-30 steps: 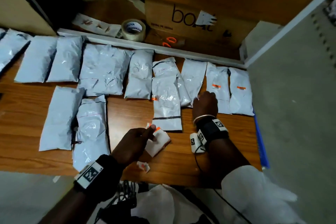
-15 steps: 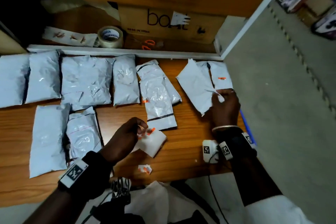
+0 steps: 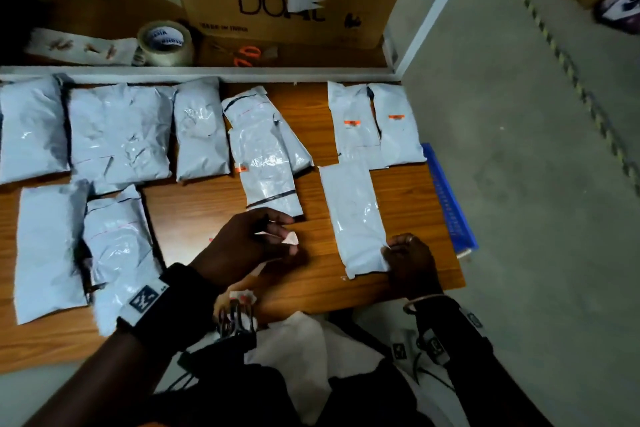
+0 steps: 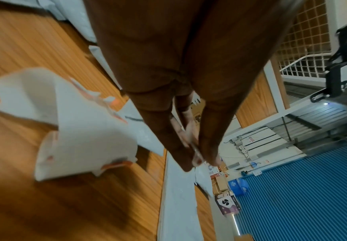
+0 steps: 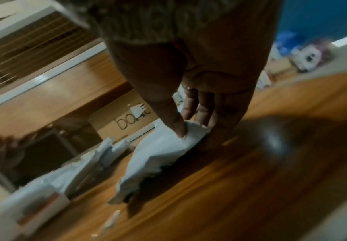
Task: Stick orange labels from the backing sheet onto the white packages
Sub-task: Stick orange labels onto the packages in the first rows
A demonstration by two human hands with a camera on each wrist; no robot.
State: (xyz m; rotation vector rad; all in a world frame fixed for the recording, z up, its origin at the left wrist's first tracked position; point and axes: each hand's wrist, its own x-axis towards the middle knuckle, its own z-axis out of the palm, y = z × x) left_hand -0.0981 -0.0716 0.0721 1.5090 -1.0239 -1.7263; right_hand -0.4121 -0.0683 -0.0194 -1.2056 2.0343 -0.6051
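Note:
Many white packages lie in rows on the wooden table [image 3: 194, 204]. My right hand [image 3: 389, 250] [image 5: 189, 128] pinches the near right corner of one plain white package [image 3: 353, 218] [image 5: 164, 151] lying flat at the front right. Behind it, two packages [image 3: 356, 142] [image 3: 400, 139] each carry an orange label [image 3: 351, 122]. A middle package [image 3: 266, 166] has an orange label on its left edge. My left hand [image 3: 289, 236] [image 4: 197, 156] hovers over the curled white backing sheet [image 4: 81, 124]. Its thumb and fingertips pinch a small pale sliver, seemingly a label, mostly hidden.
On the shelf behind the table are a tape roll [image 3: 165, 43], a cardboard box [image 3: 277, 7] and orange scissors [image 3: 247, 55]. A blue strip [image 3: 450, 198] runs along the table's right edge. A crumpled scrap [image 3: 242, 296] lies at the front edge. Grey floor is to the right.
My right hand lifted a plain package from the back row, brought it toward me and laid it flat at the front right. My left hand moved right, off the backing sheet, fingers pinched.

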